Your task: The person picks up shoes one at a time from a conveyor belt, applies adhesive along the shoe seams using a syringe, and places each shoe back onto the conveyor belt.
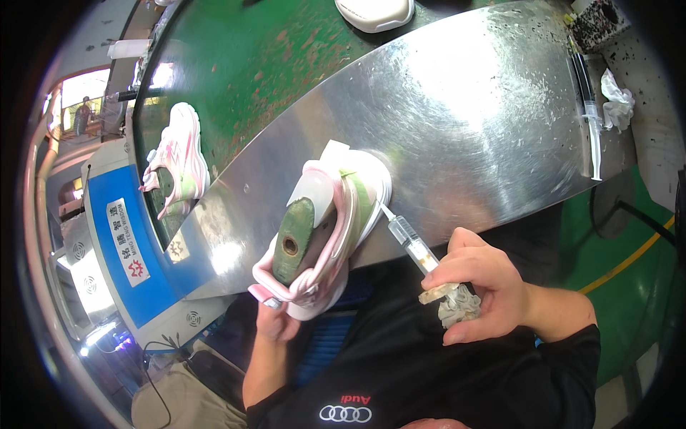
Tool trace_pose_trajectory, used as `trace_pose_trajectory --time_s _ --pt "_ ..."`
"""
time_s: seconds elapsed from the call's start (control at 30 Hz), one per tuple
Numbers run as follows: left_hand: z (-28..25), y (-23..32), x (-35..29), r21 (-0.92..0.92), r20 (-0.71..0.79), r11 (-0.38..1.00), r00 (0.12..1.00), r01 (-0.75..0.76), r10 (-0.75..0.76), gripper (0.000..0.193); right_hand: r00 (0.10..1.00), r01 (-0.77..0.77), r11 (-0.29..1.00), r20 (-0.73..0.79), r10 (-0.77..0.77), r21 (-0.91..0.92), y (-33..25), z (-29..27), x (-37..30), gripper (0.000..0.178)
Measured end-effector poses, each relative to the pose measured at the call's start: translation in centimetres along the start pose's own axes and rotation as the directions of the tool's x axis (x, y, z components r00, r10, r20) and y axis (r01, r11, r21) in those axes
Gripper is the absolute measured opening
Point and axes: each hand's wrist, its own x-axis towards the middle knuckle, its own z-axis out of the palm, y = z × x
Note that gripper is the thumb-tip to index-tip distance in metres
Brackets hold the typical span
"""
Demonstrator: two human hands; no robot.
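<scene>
A pink, white and pale green sneaker (357,196) with a green shoe last (294,239) inside it is tilted over the metal table's near edge. My left hand (277,323) grips it at the heel end, its fingers partly hidden under the shoe. In my right hand (493,282) is a clear syringe (411,239), together with a crumpled whitish tissue (459,307) against the palm. The syringe's thin tip points at the seam between the sneaker's upper and its white sole; whether it touches cannot be told.
The shiny metal table (457,121) borders a green conveyor belt (250,79), which carries another pink-white sneaker (179,161) and a pale shoe (376,13). At the far right lie a dark-filled syringe (592,118) and crumpled tissue (617,100). A blue-and-white machine housing (118,236) stands left.
</scene>
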Motion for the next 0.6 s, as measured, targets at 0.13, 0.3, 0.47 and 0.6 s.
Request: trace_pose_trajectory --time_s 0.13,0.3,0.47,0.6 --pt "2.7 -1.6 -1.0 -0.103 0.147 0.995 0.989 0.021 -0.006 0.078 1.000 -0.002 1.000 0.008 0.002 -0.012 -0.9 0.2 0.1 0.047" --pt "4.3 -3.4 -0.8 -0.201 0.245 0.971 0.966 0.129 -0.077 0.087 0.999 -0.024 0.999 0.025 0.025 -0.036 -2.2 0.7 0.5 0.049" --pt "5.1 -4.6 -0.8 -0.319 0.482 0.900 0.869 0.297 -0.116 0.087 0.993 -0.103 0.994 0.049 0.105 -0.048 -4.3 1.1 0.6 0.057" --pt "6.7 -4.6 0.3 -0.329 0.569 0.805 0.783 0.494 -0.249 0.081 0.967 -0.202 0.977 0.144 0.210 -0.070 -7.1 0.3 0.8 0.055"
